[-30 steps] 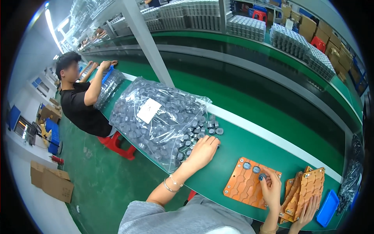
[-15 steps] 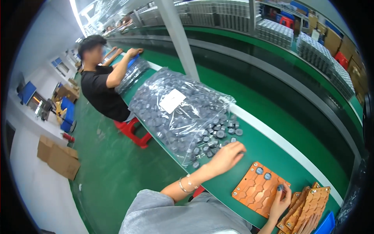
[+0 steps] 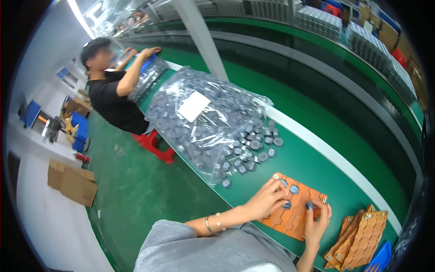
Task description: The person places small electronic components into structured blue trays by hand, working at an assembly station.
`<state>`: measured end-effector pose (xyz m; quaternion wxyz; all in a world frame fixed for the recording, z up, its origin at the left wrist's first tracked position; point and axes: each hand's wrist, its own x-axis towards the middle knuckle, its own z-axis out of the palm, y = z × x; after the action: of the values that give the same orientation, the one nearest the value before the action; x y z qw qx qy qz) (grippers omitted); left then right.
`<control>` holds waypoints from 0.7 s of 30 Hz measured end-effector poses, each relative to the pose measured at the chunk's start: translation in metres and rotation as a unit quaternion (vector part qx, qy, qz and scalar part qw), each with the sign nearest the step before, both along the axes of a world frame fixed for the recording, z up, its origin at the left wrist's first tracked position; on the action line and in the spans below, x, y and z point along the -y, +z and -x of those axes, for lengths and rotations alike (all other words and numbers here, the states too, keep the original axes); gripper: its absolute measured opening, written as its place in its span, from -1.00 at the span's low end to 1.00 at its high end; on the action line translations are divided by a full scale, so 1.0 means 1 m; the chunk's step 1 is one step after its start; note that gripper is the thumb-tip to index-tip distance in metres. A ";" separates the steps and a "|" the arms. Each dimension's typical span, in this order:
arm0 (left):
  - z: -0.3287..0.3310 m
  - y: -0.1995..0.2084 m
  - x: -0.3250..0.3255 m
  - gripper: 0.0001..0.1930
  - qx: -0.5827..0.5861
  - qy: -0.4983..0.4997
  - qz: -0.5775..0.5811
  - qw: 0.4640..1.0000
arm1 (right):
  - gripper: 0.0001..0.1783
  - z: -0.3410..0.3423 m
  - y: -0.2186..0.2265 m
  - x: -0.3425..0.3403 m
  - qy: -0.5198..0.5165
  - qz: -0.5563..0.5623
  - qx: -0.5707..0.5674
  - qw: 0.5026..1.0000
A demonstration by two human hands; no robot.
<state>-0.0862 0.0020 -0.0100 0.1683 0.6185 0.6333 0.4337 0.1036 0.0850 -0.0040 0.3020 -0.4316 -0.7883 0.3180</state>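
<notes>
An orange tray with hexagonal cells (image 3: pixel 294 216) lies on the green table in front of me. My left hand (image 3: pixel 267 199) rests on its near left part, fingertips pinching a small grey round part over a cell. My right hand (image 3: pixel 317 222) touches the tray's right side and presses another grey round part into a cell. A few cells at the tray's far end hold round parts. To the left lies a large clear plastic bag (image 3: pixel 199 118) full of grey round parts, with loose parts (image 3: pixel 253 152) spilled at its mouth.
A stack of orange trays (image 3: pixel 360 240) sits at my right, beside a blue bin (image 3: pixel 380 258). Another person in a black shirt (image 3: pixel 113 97) works at the table's far left. Cardboard boxes (image 3: pixel 72 181) stand on the green floor. A white pillar (image 3: pixel 199 36) rises behind the bag.
My left hand left the loose parts by the bag and moved right onto the orange tray. My right hand stays at the tray. The view has shifted.
</notes>
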 end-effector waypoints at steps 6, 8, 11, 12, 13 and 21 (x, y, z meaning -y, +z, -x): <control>0.003 -0.008 -0.004 -0.73 -0.025 -0.033 0.011 0.999 | -0.79 0.019 0.021 -0.009 0.069 0.006 0.050 0.996; 0.009 0.002 -0.004 -0.72 -0.050 -0.054 0.027 0.997 | -0.77 0.021 0.017 -0.010 0.093 0.007 0.039 0.995; 0.007 0.023 0.000 -0.67 -0.050 -0.054 0.043 0.996 | -0.74 0.022 0.011 -0.012 0.100 0.033 -0.019 0.994; 0.007 0.024 0.001 -0.64 -0.072 -0.055 0.045 0.995 | -0.74 0.022 0.013 -0.013 0.086 0.040 -0.007 0.995; 0.004 0.022 0.002 -0.64 -0.059 -0.068 0.049 0.995 | -0.76 0.024 0.016 -0.011 0.074 0.075 -0.018 0.994; 0.030 0.014 0.009 -0.66 -0.122 -0.038 0.053 0.990 | -0.83 0.048 0.009 0.001 0.084 0.078 -0.046 0.992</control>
<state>-0.1160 -0.0069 0.0038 0.1388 0.6803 0.6474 0.3143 0.0554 0.0840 0.0054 0.2755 -0.3711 -0.7799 0.4221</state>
